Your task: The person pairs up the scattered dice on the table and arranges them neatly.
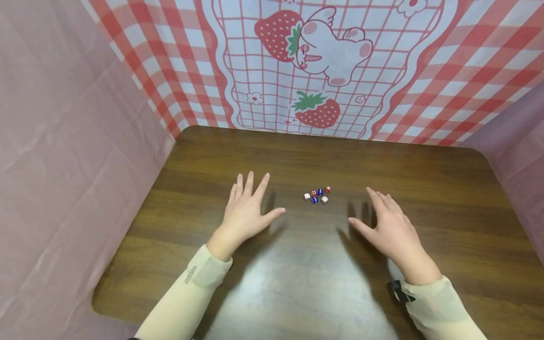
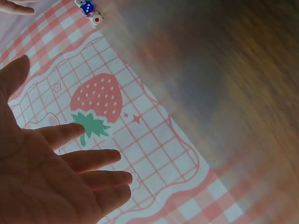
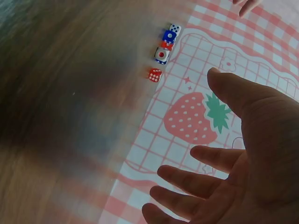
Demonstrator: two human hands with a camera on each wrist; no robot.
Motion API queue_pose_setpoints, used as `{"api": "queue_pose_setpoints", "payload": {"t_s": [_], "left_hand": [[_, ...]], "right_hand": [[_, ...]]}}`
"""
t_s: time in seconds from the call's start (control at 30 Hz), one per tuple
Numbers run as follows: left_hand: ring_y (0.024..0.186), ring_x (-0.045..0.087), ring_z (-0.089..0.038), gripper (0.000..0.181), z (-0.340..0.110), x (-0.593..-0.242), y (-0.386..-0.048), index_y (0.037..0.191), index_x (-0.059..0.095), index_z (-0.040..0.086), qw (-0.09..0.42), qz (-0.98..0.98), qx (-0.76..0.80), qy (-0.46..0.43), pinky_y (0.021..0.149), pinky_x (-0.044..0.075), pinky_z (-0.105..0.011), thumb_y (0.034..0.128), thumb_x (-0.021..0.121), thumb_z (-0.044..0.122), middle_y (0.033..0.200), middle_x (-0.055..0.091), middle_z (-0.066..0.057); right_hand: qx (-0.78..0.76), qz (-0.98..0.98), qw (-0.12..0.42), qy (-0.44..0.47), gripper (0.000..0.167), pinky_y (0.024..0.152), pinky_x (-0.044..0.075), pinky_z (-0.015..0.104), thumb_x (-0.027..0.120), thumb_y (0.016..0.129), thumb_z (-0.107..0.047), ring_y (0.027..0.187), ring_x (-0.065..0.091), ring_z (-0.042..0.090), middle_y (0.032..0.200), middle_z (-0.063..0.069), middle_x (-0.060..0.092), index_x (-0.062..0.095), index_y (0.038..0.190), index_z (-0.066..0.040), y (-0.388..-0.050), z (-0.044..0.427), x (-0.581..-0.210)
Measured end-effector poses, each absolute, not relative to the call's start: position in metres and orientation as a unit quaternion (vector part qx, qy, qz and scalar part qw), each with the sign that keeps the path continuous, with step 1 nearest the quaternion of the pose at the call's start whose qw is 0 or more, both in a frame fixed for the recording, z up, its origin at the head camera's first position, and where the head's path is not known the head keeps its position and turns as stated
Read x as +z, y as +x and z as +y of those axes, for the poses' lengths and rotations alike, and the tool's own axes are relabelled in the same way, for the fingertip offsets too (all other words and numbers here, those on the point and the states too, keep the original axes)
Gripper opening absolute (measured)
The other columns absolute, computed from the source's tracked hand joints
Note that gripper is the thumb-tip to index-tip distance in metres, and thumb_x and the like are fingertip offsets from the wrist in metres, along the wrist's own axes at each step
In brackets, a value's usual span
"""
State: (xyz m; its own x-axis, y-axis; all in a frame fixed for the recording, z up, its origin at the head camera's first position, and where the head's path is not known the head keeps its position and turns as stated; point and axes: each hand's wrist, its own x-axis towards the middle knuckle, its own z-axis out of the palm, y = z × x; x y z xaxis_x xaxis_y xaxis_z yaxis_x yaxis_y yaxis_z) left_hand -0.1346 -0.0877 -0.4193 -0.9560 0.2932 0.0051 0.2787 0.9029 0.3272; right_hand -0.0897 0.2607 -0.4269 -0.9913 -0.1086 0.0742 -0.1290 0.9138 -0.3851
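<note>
Several small dice lie close together on the table: two white (image 1: 307, 196), two red (image 1: 328, 189) and two blue (image 1: 314, 200). To their left, the left hand (image 1: 245, 215) is held with fingers spread and touches none of them. On the other side, the right hand (image 1: 393, 231) has its fingers extended, thumb toward the dice, holding nothing. In the left wrist view the left hand (image 2: 60, 163) shows its palm, with a blue die (image 2: 87, 7) at the top. The right wrist view shows the right hand (image 3: 233, 154) below a red die (image 3: 155, 75).
The brown wooden table (image 1: 272, 156) has rounded corners. Behind it hangs a red-and-white checked cloth (image 1: 187, 61) with strawberries and a white cartoon animal. Pink cloth (image 1: 63, 141) hangs at the left and right sides. A black band (image 1: 400, 292) is at the right wrist.
</note>
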Motion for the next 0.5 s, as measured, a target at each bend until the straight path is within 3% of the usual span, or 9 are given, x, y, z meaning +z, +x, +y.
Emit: {"api": "queue_pose_setpoints", "payload": {"t_s": [0.2, 0.5], "left_hand": [[0.150, 0.007, -0.043, 0.091, -0.080, -0.421, -0.141, 0.162, 0.025, 0.017, 0.015, 0.968, 0.185, 0.172, 0.120, 0.010, -0.051, 0.0924, 0.064, 0.061, 0.163, 0.020, -0.026], [0.150, 0.016, -0.041, 0.082, -0.066, -0.421, -0.147, 0.158, 0.035, 0.009, 0.026, 0.955, 0.221, 0.194, 0.119, 0.013, -0.048, 0.0943, 0.070, 0.046, 0.159, 0.028, -0.028]], "right_hand": [[0.218, -0.973, 0.025, 0.066, 0.089, 0.102, 0.031, 0.072, 0.071, 0.091, -0.054, 0.137, 0.035, 0.053, 0.150, 0.030, 0.042, 0.035, 0.156, -0.005, -0.094, 0.254, -0.427], [0.244, -0.967, 0.011, 0.076, 0.079, 0.103, 0.036, 0.066, 0.074, 0.093, -0.041, 0.131, 0.044, 0.049, 0.145, 0.031, 0.047, 0.041, 0.151, 0.002, -0.103, 0.244, -0.430]]}}
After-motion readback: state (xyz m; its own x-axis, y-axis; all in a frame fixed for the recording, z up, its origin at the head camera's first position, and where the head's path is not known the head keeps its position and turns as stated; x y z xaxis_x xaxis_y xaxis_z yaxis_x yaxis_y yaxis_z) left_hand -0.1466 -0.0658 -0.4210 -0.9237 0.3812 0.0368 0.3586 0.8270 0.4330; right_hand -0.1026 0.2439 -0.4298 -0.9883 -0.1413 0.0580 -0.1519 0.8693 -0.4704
